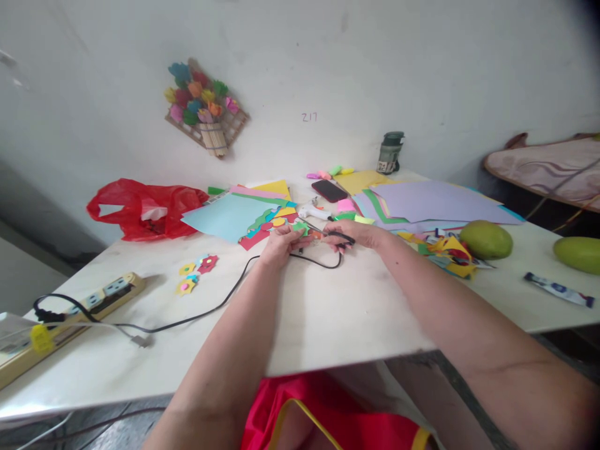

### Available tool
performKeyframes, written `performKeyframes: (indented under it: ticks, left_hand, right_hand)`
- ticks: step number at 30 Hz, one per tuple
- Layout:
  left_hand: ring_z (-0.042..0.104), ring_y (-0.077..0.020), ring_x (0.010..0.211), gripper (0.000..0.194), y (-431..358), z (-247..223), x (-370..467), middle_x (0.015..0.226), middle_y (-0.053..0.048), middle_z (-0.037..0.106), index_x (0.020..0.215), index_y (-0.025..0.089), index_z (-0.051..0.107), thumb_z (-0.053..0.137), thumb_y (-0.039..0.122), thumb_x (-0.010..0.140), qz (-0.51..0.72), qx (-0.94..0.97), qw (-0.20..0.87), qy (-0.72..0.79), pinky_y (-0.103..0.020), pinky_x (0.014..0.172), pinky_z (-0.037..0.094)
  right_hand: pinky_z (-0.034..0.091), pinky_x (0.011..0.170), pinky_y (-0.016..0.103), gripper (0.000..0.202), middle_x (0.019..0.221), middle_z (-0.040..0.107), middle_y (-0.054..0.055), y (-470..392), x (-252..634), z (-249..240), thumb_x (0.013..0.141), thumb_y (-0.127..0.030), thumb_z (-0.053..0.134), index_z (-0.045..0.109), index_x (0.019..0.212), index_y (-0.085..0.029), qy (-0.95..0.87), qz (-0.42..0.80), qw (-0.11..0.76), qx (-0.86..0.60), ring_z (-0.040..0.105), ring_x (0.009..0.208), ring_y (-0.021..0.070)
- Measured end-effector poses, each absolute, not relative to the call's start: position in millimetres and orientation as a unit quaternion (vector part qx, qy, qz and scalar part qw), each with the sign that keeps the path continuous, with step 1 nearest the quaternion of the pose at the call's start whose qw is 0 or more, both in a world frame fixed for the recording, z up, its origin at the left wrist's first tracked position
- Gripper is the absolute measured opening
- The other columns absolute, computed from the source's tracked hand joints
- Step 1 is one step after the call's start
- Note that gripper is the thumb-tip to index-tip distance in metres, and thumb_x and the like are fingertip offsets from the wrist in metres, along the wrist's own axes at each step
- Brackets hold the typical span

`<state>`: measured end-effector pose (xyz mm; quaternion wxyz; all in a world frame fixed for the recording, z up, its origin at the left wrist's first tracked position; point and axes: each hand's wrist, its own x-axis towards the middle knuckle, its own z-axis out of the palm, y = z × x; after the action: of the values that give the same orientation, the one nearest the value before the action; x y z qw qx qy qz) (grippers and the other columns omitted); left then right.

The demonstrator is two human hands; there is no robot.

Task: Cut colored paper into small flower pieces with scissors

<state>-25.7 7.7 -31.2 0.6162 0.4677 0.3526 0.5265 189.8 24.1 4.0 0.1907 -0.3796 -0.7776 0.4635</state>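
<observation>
Near the middle of the table, my left hand [280,245] pinches a small green paper piece [300,229]. Just right of it, my right hand [345,235] has its fingers round the black handles of a pair of scissors [340,237], whose blades point left toward the green paper. A white glue gun [314,211] lies just beyond both hands, its black cord passing beneath them. Colored paper scraps [279,222] lie beyond my left hand. Small paper flowers [207,264] rest on the table to the left.
A red plastic bag [145,209], blue paper sheets [229,215] and a power strip [98,300] are on the left. Behind are a phone [329,190] and a dark bottle [390,152]. Purple sheets [431,200], scraps [452,253], green fruits [486,240] and a tube [559,290] lie right.
</observation>
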Motion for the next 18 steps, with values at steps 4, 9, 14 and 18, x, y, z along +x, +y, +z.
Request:
performKeyframes:
  ticks: [4, 9, 14, 18]
  left_hand:
    - [0.072, -0.0209, 0.076, 0.025, 7.6, -30.8, -25.1, 0.073, -0.004, 0.070, 0.072, 0.012, 0.063, 0.081, 0.025, 0.061, 0.527, 0.467, 0.616, 0.353, -0.029, 0.071, 0.056]
    - [0.072, -0.0211, 0.073, 0.026, 7.9, -30.5, -24.8, 0.074, -0.005, 0.071, 0.072, 0.012, 0.064, 0.081, 0.026, 0.059, 0.527, 0.468, 0.616, 0.351, -0.029, 0.069, 0.056]
    - [0.072, -0.0234, 0.079, 0.025, 7.8, -30.4, -25.2, 0.077, -0.007, 0.073, 0.074, 0.012, 0.065, 0.080, 0.025, 0.060, 0.520, 0.471, 0.619, 0.353, -0.031, 0.072, 0.055]
    - [0.072, -0.0230, 0.077, 0.025, 8.5, -31.5, -25.4, 0.077, -0.007, 0.073, 0.072, 0.012, 0.064, 0.080, 0.025, 0.059, 0.518, 0.472, 0.621, 0.351, -0.030, 0.071, 0.055]
  right_hand:
    - [0.029, 0.033, 0.017, 0.023, 0.056, 0.060, -0.001, 19.1, 186.1, 8.2, 0.077, -0.035, 0.069, 0.058, 0.075, -0.015, -0.775, 0.454, 0.191, -0.395, 0.051, 0.041, 0.0063]
    - [0.031, 0.035, 0.017, 0.021, 0.055, 0.058, -0.002, 17.2, 184.9, 9.2, 0.077, -0.032, 0.070, 0.060, 0.081, -0.014, -0.768, 0.470, 0.185, -0.395, 0.050, 0.041, 0.0062]
    - [0.031, 0.035, 0.017, 0.022, 0.056, 0.057, -0.002, 21.2, 186.1, 3.9, 0.080, -0.034, 0.067, 0.060, 0.087, -0.014, -0.771, 0.474, 0.187, -0.381, 0.049, 0.042, 0.0060]
    - [0.034, 0.037, 0.017, 0.024, 0.057, 0.058, -0.003, 23.9, 187.0, 1.0, 0.079, -0.036, 0.068, 0.061, 0.087, -0.014, -0.777, 0.472, 0.185, -0.373, 0.050, 0.043, 0.0060]
